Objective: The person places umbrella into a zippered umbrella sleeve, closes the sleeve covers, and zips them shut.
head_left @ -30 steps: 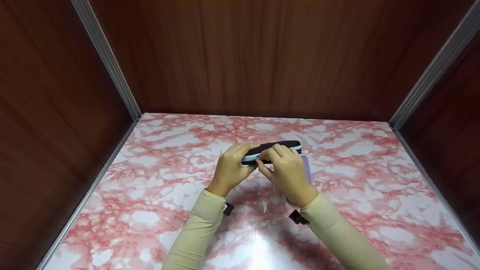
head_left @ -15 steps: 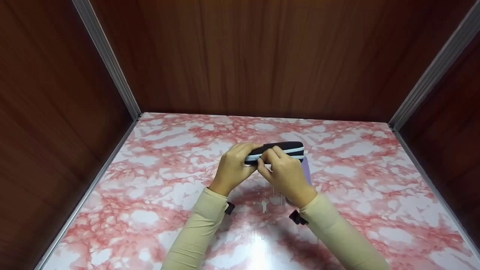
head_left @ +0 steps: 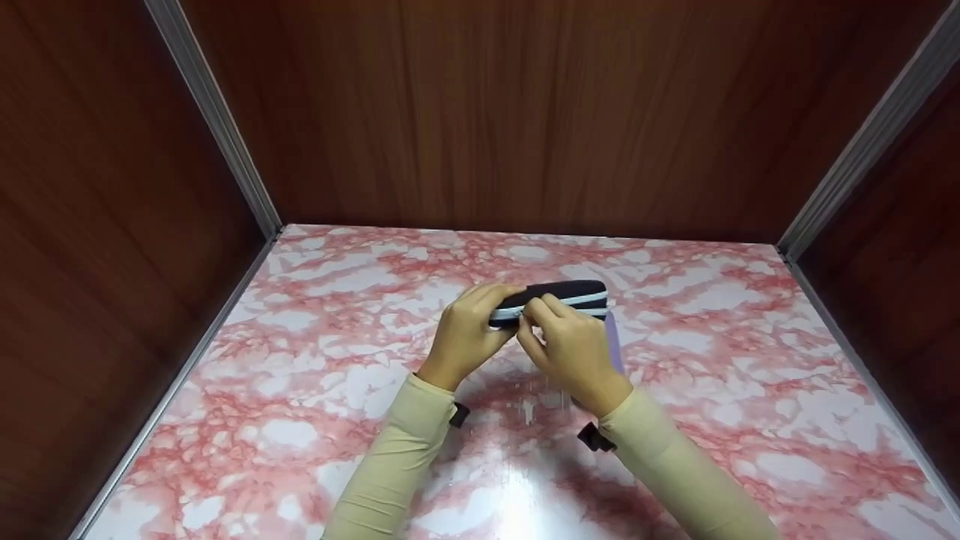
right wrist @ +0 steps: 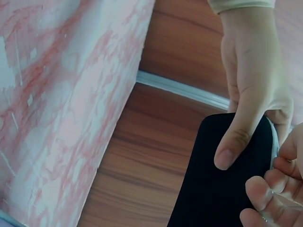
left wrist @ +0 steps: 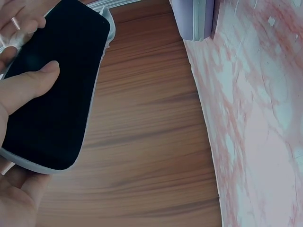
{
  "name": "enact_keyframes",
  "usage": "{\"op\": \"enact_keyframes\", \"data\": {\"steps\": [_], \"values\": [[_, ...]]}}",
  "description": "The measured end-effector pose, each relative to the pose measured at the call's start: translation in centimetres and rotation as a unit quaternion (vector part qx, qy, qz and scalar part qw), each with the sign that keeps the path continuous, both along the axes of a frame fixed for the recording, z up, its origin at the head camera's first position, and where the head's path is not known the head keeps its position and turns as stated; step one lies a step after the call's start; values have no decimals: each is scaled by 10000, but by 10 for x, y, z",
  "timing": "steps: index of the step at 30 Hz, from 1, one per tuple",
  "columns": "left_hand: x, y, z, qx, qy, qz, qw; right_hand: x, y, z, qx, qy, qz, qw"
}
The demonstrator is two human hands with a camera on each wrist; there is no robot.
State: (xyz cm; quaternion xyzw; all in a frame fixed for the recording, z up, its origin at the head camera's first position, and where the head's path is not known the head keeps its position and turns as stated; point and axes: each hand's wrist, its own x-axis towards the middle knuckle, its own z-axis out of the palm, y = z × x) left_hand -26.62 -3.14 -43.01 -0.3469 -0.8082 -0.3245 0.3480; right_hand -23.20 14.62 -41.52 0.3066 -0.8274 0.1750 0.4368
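Observation:
My left hand [head_left: 466,330] grips the left end of a black zippered case [head_left: 562,289], held up over the table. In the left wrist view its thumb lies flat across the broad face of the case [left wrist: 57,104], with fingers behind the far side. Along the case's near edge run two pale zipper tapes [head_left: 592,298], spread apart toward the right end. My right hand [head_left: 574,349] pinches the zipper pull close to the left fingertips; the pull itself is mostly hidden. The right wrist view shows these right fingers [right wrist: 260,191] curled at the case's pale edge.
Behind my right hand a purple object [head_left: 614,341] with a straight edge is partly hidden. The red-and-white marbled table [head_left: 337,420] is bounded by brown wood-grain panels [head_left: 480,112] at the back and sides, joined by metal corner strips [head_left: 217,112].
The case has shifted slightly right and turned. Where one pale zipper band showed on its right part, two separated bands now show. Both hands keep their hold.

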Motion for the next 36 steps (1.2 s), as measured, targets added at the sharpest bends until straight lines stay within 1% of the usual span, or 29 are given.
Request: {"op": "enact_keyframes", "data": {"steps": [7, 14, 19, 23, 26, 31, 36], "values": [[-1, 0, 0, -54, 52, -29, 10000, -1, 2, -2, -99, -35, 61, 9999], [-1, 0, 2, -82, 43, -63, 9999, -2, 3, -2, -60, -17, 25, 10000], [-1, -1, 2, -135, 13, -16, 9999, -2, 2, -2, -23, -22, -3, 10000], [-1, -2, 2, -137, 17, -1, 9999, -2, 2, -3, -87, -88, -7, 9999], [-1, -1, 2, -148, 15, -18, 9999, -2, 2, -3, -127, -26, -83, 9999], [-1, -2, 3, -138, 15, -35, 9999, -2, 3, -5, -77, 211, -299, 9993], [-1, -6, 2, -58, -27, -91, 9999, -3, 8, -6, -39, 130, -374, 9992]]}}
